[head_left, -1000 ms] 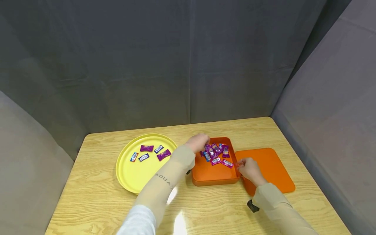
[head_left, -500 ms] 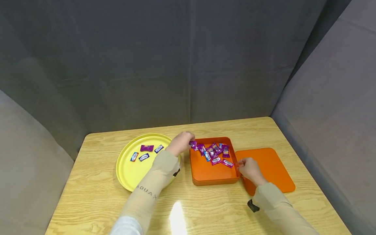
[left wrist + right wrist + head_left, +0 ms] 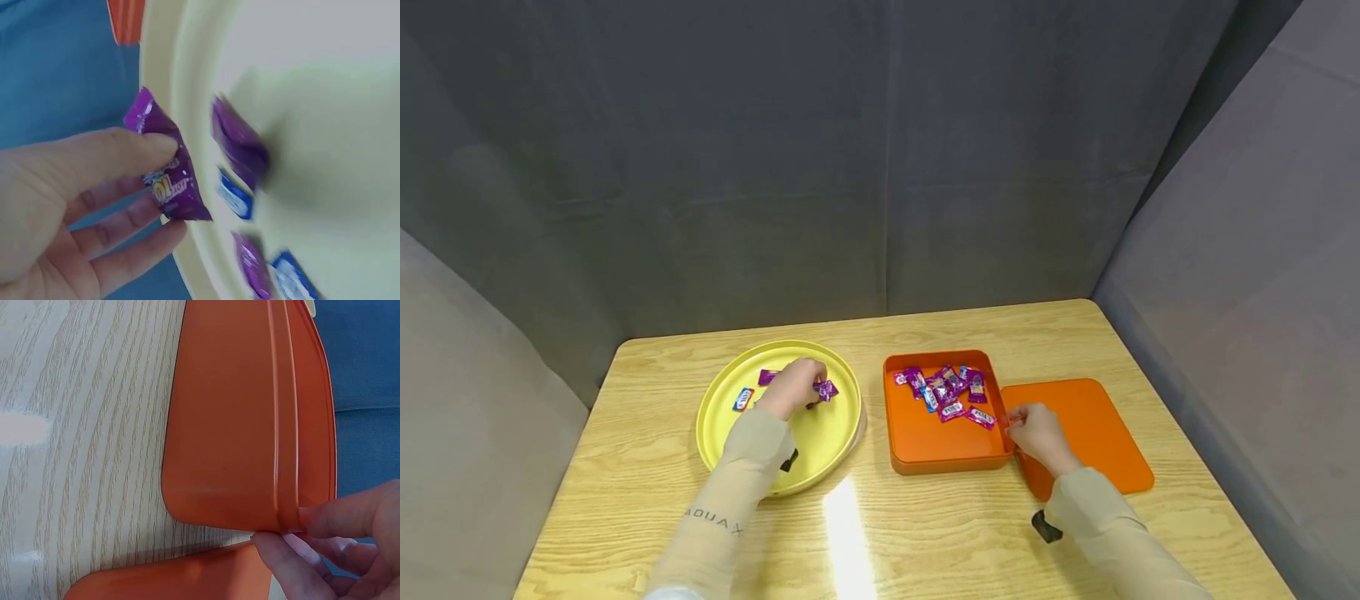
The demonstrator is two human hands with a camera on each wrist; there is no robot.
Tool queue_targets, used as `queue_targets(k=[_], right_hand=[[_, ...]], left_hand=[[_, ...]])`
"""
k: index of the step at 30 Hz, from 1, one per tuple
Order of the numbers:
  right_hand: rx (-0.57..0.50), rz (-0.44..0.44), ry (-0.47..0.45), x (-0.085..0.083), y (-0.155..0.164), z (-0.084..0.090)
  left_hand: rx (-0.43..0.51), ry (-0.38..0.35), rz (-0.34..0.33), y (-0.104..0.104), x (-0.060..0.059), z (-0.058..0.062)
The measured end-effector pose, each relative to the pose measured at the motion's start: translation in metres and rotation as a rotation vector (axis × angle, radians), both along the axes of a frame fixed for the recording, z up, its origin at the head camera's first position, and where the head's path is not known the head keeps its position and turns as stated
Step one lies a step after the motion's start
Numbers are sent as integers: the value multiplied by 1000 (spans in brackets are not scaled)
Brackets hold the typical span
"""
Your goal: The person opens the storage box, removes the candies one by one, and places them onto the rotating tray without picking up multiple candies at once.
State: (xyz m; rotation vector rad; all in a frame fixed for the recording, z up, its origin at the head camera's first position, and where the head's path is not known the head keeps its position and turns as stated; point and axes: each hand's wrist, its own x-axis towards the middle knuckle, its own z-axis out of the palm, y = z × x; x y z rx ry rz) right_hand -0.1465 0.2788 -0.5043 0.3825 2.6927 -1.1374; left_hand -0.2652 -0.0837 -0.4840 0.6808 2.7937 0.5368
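Note:
My left hand (image 3: 792, 388) is over the right part of a round yellow tray (image 3: 797, 477). Between thumb and fingers it pinches a purple-wrapped candy (image 3: 178, 190), held above the tray in the left wrist view. Below it, on the tray, lie a purple candy (image 3: 240, 140), a blue-and-white one (image 3: 235, 195) and a few more; my hand hides some of these in the head view. My right hand (image 3: 1041, 435) grips the right wall of an open orange box (image 3: 951, 448), thumb and fingers at its rim (image 3: 284, 425). Several purple and blue candies (image 3: 951, 383) lie inside the box.
A flat orange lid (image 3: 1093, 425) lies on the wooden table (image 3: 925, 533) right of the box, its near edge partly under my right hand. Dark cloth (image 3: 760, 167) hangs behind the table, with grey panels (image 3: 1240, 233) at the sides.
My left hand has lifted a purple candy out of the orange box and carried it left over the yellow tray. The right hand has stayed at the box's wall.

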Motion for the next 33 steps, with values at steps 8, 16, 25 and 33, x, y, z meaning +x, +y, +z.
queue_targets(k=[8, 16, 25, 33], right_hand=[[1, 1, -2, 0, 0, 0], [-2, 3, 1, 0, 0, 0], [6, 9, 13, 1, 0, 1], [0, 5, 11, 0, 0, 0]], left_hand=[[-15, -139, 109, -39, -3, -18], [-32, -198, 196, -53, -5, -31], [-56, -178, 206, -54, -4, -35], [-94, -151, 200, -53, -2, -33]])
